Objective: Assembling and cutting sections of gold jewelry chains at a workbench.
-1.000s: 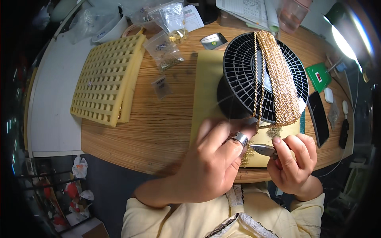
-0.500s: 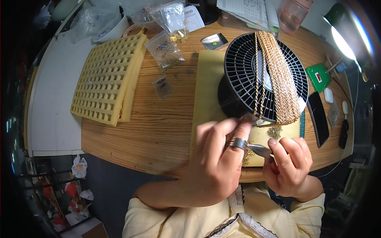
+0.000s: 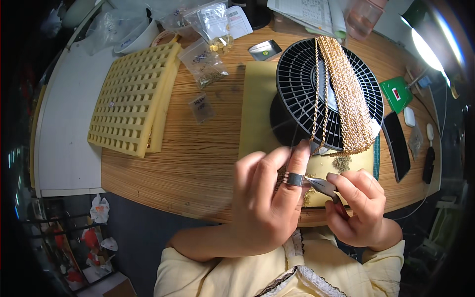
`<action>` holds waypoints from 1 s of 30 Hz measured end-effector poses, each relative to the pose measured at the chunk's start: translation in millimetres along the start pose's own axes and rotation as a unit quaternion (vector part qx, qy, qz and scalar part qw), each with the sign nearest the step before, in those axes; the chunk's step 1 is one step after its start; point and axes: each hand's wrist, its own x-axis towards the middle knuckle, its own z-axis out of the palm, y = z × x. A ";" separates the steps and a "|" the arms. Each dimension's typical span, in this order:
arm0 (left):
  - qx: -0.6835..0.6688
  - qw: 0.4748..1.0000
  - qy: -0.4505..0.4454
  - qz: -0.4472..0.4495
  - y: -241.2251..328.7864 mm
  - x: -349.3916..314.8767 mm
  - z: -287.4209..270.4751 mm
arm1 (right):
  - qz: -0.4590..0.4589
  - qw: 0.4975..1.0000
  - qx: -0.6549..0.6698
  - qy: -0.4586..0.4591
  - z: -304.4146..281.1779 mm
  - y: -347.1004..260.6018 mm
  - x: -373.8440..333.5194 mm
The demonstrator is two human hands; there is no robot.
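1. Left hand (image 3: 269, 195): fingers bent, fingertips up by the loose chain strands. Can't tell if it's pinching one, the fingers hide that.
2. Wide silver-grey metal ring (image 3: 294, 179), worn on that hand. Flat, shiny band, looks plain from here.
3. Tapered silver pliers with a reddish handle (image 3: 324, 187), slim pointed nose right at the ring's edge. Tiny gold glint at the tips, too small to make out.
4. Black plastic spool with a gridded round face (image 3: 297, 79), tilted above the hands over a yellow mat (image 3: 257, 99).
5. Gold-coloured metal link chain (image 3: 349, 104), wrapped across the spool in a thick, glossy band; two strands hang separately on its left.
6. Right hand (image 3: 358, 205): wrapped firmly round the pliers, and the two hands are apart, just the tool between them.
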 end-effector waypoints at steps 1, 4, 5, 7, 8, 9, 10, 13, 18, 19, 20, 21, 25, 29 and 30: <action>-0.067 0.997 -0.019 -0.021 -2.4 -1.6 0.1 | 0.003 1.000 0.004 -0.005 -0.1 0.5 0.1; -0.188 0.977 -0.049 -0.090 -4.0 -5.8 0.0 | 0.001 1.000 -0.018 -0.014 -3.2 -0.2 0.9; -0.185 0.978 -0.043 -0.085 -8.5 -6.8 1.1 | 0.002 1.000 -0.019 -0.014 -4.2 0.2 -0.1; -0.167 0.981 -0.022 -0.100 -18.0 -5.6 3.2 | 0.012 0.999 -0.030 -0.014 -7.3 3.0 -3.6; -0.152 0.985 -0.004 -0.078 -26.7 -3.3 3.0 | 0.019 0.999 -0.031 -0.024 -11.4 4.7 -6.2; -0.119 0.991 -0.003 -0.061 -34.4 0.3 0.0 | 0.027 0.998 -0.043 -0.031 -15.2 6.6 -9.7; -0.071 0.996 -0.005 -0.047 -41.1 0.9 -0.7 | 0.036 0.997 -0.055 -0.039 -19.3 8.6 -13.5; -0.007 0.999 0.014 -0.029 -53.4 10.3 -2.4 | 0.068 0.993 -0.083 -0.056 -30.3 10.3 -21.4; -0.010 0.999 -0.009 -0.052 -47.3 5.2 1.0 | 0.111 0.980 -0.135 -0.096 -38.9 12.3 -26.5; -0.022 0.997 -0.026 -0.068 -44.5 4.1 1.6 | 0.113 0.979 -0.137 -0.096 -40.5 13.4 -28.1; -0.024 0.997 -0.030 -0.074 -38.4 6.6 0.6 | 0.120 0.975 -0.155 -0.109 -42.2 14.5 -30.0; -0.022 0.997 -0.047 -0.059 -35.3 3.7 2.2 | 0.127 0.969 -0.174 -0.122 -43.6 15.2 -31.6; -0.096 0.980 -0.158 -0.072 -21.5 -5.3 15.4 | 0.136 0.959 -0.210 -0.135 -47.1 14.6 -32.7; -0.068 0.975 -0.208 -0.036 -13.8 -9.3 29.2 | 0.138 0.947 -0.243 -0.157 -49.5 11.8 -32.1; -0.070 0.975 -0.208 -0.034 -12.7 -8.9 29.1 | 0.132 0.945 -0.251 -0.165 -50.0 11.5 -32.0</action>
